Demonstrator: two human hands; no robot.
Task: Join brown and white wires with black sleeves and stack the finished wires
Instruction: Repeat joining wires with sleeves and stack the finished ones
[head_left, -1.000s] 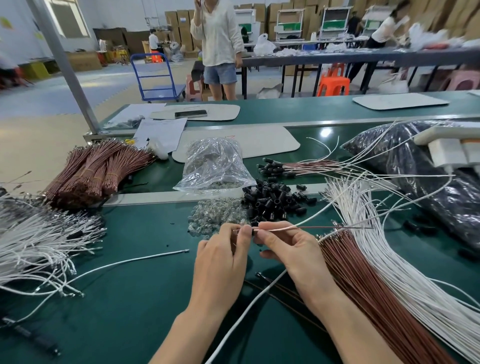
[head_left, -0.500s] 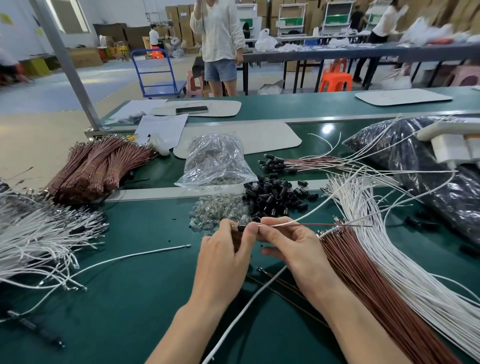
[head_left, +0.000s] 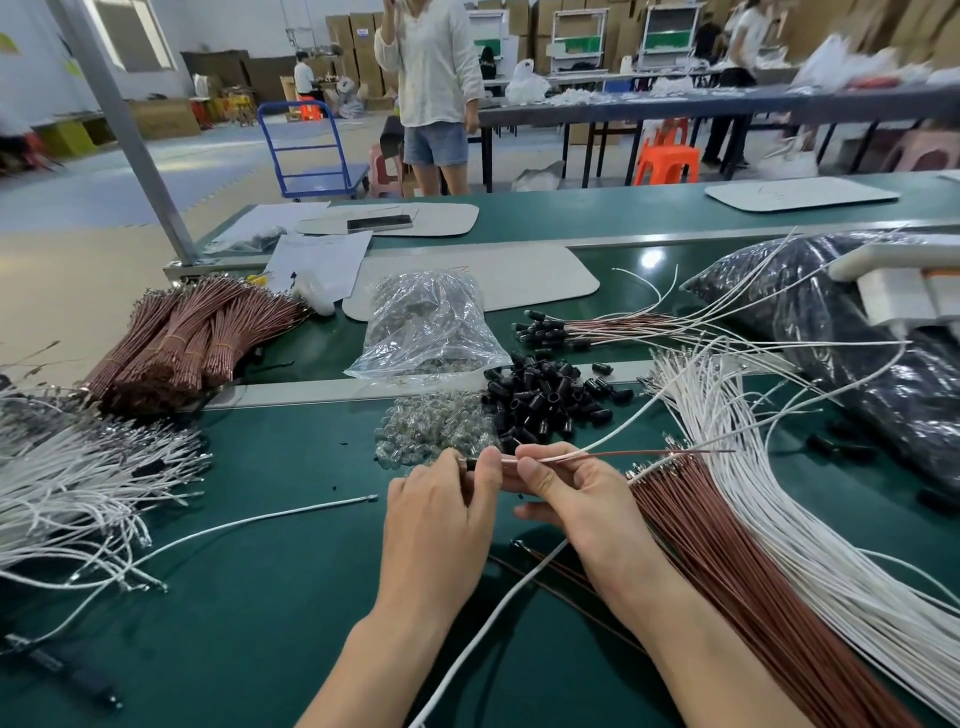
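Observation:
My left hand (head_left: 441, 514) pinches a black sleeve (head_left: 474, 464) at the end of a brown wire (head_left: 613, 455) and a white wire (head_left: 618, 434). My right hand (head_left: 566, 493) pinches both wires just right of the sleeve. The wires run off to the right above the table. A pile of loose black sleeves (head_left: 545, 397) lies just beyond my hands. Fanned brown wires (head_left: 737, 577) and white wires (head_left: 779, 499) lie at my right. Finished wires with sleeves (head_left: 582, 330) are stacked behind the sleeve pile.
Small clear bulbs (head_left: 431, 428) lie heaped beside a clear plastic bag (head_left: 426, 327). Bundled brown wires (head_left: 187, 338) and loose white wires (head_left: 78, 488) lie at the left. A dark bag (head_left: 841, 332) fills the right. A person (head_left: 434, 88) stands beyond the green table (head_left: 249, 597).
Both hands have risen slightly toward the sleeve pile and stayed together. The black sleeve now shows between my left fingers, at the end of the wires.

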